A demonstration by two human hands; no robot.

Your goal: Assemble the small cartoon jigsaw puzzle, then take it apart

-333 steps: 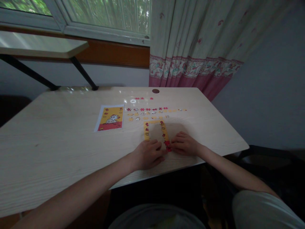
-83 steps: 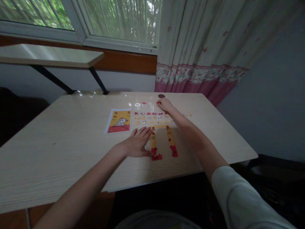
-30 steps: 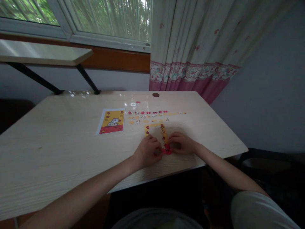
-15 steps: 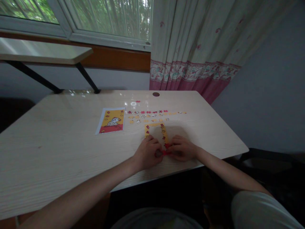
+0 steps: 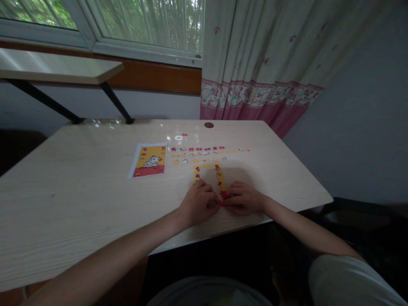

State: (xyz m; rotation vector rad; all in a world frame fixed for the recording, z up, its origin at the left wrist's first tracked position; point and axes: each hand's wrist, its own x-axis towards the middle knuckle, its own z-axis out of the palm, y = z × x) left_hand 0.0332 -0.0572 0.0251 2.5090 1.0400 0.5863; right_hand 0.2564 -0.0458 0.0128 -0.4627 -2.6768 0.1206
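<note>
A partly joined jigsaw frame, yellow with small red pictures, lies on the table near its front edge. Its lower right corner is red. Over that corner, my right hand is closed with bent fingers on a red jigsaw piece. My left hand comes from the other side, thumb and forefinger pinched at the same red strip. The hands hide the lower side of the frame, so the exact joint between the pieces cannot be seen.
Loose jigsaw pieces, red, yellow and white, lie in rows beyond the frame. One red piece sits farther back. To the left is a printed picture sheet. A raised shelf stands on the table's far left.
My left fingertips have shifted slightly right and cover more of the red strip. My right hand stays nearly in place, its fingertips still on the red corner.
</note>
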